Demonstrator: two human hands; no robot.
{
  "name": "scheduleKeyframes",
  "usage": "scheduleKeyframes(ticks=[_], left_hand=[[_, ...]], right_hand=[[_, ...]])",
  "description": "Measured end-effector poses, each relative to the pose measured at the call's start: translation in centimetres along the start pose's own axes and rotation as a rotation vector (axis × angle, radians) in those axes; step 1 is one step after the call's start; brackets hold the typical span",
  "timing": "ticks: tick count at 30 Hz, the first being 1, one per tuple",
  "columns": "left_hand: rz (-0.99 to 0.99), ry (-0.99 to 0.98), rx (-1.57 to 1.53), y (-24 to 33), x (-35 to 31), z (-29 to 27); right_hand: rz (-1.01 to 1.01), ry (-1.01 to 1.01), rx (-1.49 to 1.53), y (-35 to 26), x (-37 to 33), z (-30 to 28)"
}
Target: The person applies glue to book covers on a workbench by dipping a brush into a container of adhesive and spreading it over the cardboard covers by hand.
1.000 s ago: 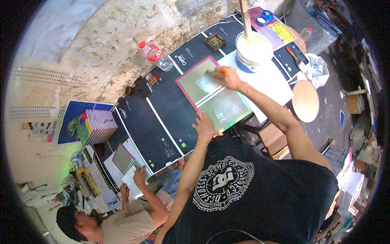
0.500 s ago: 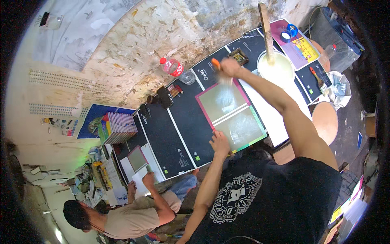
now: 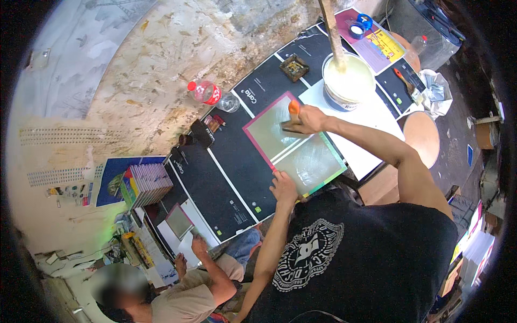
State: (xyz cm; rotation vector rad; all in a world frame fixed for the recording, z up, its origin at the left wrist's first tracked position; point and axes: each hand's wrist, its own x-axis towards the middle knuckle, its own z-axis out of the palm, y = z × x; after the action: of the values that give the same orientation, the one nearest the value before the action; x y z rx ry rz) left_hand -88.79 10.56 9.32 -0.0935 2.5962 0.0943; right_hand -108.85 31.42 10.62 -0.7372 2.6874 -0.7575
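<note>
A cover sheet with two grey-beige boards (image 3: 313, 171), bordered in pink and green, lies before me with wet, shiny patches on it. My right hand (image 3: 311, 119) is closed round a brush with an orange handle (image 3: 294, 108). Its bristle end sits on the farther board, close to the white strips between the two boards. My left hand (image 3: 284, 188) rests with fingers spread on the sheet's near-left edge. White paper (image 3: 355, 126) lies under and right of the sheet. Past my right hand stands a bucket (image 3: 347, 89) of whitish paste with a wooden stick (image 3: 335, 40) in it.
A plastic bottle (image 3: 207, 94) and a small square tray (image 3: 294, 68) stand along the wall side. Another brush (image 3: 405, 81) lies to the right, near blue tape (image 3: 357, 30). Stacked books (image 3: 149, 184) stand at left, where another person (image 3: 186, 293) handles a smaller cover.
My right hand has drawn the brush from the sheet's far edge toward the middle strips. The whole view has shifted slightly. My left hand stays on the edge.
</note>
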Motion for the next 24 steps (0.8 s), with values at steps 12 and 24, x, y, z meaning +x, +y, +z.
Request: scheduleKeyframes(ticks=[12, 24], left_hand=[[0.03, 0.001, -0.053, -0.2, -0.9, -0.8], [0.054, -0.061, -0.08, -0.3, -1.8, -2.5]], right_hand=[[0.425, 0.645, 0.108, -0.5, -12.9, 1.1], [0.784, 0.692, 0.437, -3.4, -19.3, 3.5]])
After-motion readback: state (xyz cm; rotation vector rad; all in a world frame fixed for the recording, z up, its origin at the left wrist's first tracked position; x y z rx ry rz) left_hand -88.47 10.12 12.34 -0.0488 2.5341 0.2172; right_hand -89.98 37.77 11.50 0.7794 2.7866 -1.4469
